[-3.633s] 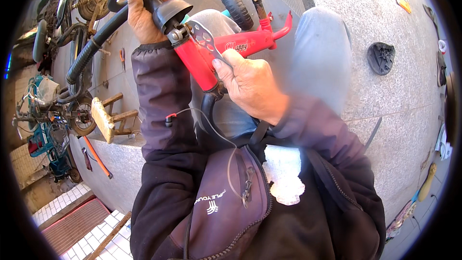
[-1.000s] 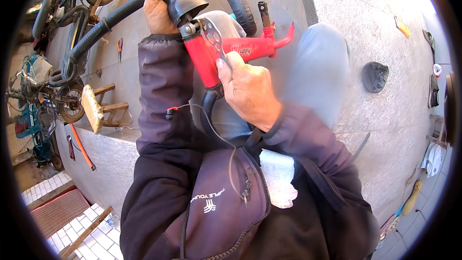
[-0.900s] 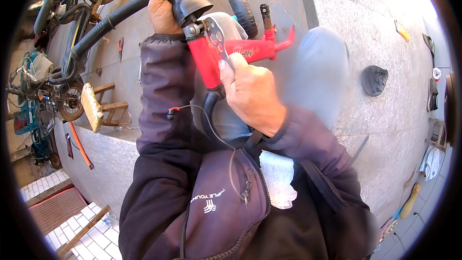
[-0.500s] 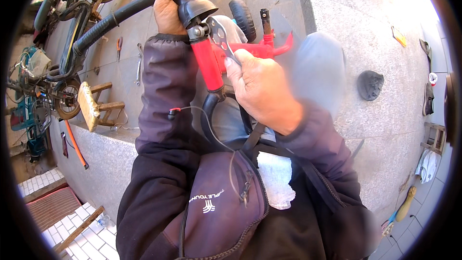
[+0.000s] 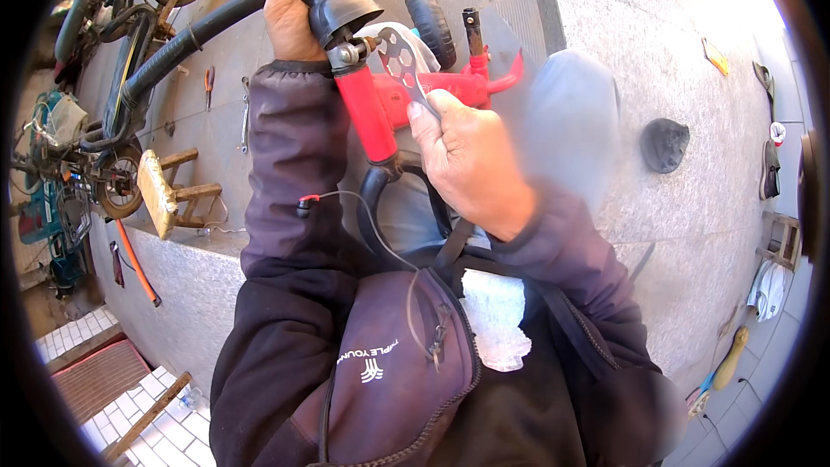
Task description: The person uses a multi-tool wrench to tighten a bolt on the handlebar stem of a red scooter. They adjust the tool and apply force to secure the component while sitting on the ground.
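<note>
Near the top, my left hand [image 5: 294, 19] is wrapped round the stem of a black handlebar [image 5: 235, 10]. Just below it sit a black cup-shaped cover [image 5: 346, 15] and a metal clamp [image 5: 344, 55] with a bolt, on top of a red bike frame [image 5: 366, 117]. In my right hand [image 5: 467, 151] is a flat multi-hole spanner [image 5: 418, 88], pinched between thumb and fingers. Its holed head is beside the clamp bolt; whether they touch I cannot tell. A black fork [image 5: 373, 199] extends under the frame, between my legs.
On the floor to the left lie pliers [image 5: 209, 86] and a wrench [image 5: 245, 112], near a small wooden stool [image 5: 159, 194]. Parked bikes stand beyond. A small black wheel [image 5: 430, 28] is behind the frame. A dark round object [image 5: 665, 145] lies on the right.
The spanner's head has swung slightly away from the clamp, so the bolt shows more. My left hand keeps its grip, and the handlebar and frame appear slightly farther left.
</note>
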The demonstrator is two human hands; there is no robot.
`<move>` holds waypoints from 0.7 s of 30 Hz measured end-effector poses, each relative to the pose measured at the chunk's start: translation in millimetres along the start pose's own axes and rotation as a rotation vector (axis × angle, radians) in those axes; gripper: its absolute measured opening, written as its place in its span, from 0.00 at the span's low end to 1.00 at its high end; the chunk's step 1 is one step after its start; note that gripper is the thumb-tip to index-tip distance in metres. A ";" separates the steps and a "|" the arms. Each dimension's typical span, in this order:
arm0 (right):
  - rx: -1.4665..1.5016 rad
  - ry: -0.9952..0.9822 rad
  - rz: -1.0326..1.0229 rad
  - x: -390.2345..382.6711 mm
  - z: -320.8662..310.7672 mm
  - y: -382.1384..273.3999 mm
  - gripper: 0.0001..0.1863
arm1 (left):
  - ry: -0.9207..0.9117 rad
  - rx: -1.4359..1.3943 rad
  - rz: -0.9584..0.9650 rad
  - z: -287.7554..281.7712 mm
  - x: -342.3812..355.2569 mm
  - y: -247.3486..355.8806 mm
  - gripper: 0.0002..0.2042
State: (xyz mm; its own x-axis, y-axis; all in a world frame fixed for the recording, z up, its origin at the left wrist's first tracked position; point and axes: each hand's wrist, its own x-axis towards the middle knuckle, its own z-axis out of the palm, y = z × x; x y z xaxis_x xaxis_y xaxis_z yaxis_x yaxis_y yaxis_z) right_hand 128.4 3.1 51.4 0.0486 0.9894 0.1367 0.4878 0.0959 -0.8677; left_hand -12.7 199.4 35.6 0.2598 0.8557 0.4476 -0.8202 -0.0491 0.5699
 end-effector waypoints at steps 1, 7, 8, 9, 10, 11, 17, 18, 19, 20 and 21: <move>0.015 0.008 -0.017 -0.8 0.1 0.6 0.10 | -0.013 -0.002 -0.002 -2.2 1.0 0.8 0.19; 0.026 0.037 -0.067 -0.9 3.5 1.8 0.10 | -0.023 -0.002 -0.001 -3.1 0.6 0.2 0.19; 0.020 0.035 -0.070 0.0 4.0 2.6 0.10 | -0.028 -0.004 -0.006 -3.5 0.6 0.5 0.19; 0.018 0.034 -0.075 0.6 4.4 2.5 0.10 | -0.033 -0.005 -0.011 -4.0 0.6 0.9 0.19; 0.014 0.036 -0.082 1.1 4.9 1.7 0.10 | -0.034 -0.001 -0.013 -4.3 1.0 1.7 0.19; 0.011 0.038 -0.088 1.5 5.3 1.1 0.10 | -0.035 0.004 -0.014 -4.7 1.4 2.6 0.19; 0.019 0.053 -0.064 1.6 9.0 4.3 0.10 | -0.041 0.000 -0.025 -4.5 0.8 2.9 0.19; 0.022 0.058 -0.073 1.7 9.1 4.4 0.10 | -0.040 -0.005 -0.029 -4.0 0.8 2.8 0.19; 0.023 0.063 -0.080 1.9 9.0 4.5 0.10 | -0.047 -0.014 -0.029 -4.9 1.3 2.5 0.19; 0.025 0.068 -0.087 2.1 9.0 4.7 0.10 | -0.054 -0.023 -0.029 -6.4 2.5 2.0 0.19; 0.028 0.064 -0.087 2.5 9.0 5.0 0.10 | -0.061 -0.032 -0.029 -7.5 3.1 1.6 0.19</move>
State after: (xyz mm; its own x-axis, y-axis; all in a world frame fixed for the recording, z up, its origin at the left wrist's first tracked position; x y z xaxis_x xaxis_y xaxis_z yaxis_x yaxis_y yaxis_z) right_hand 123.1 7.1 43.1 0.0633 0.9683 0.2417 0.4678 0.1851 -0.8642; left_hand -17.0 205.8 32.7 0.3133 0.8238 0.4725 -0.8277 -0.0071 0.5611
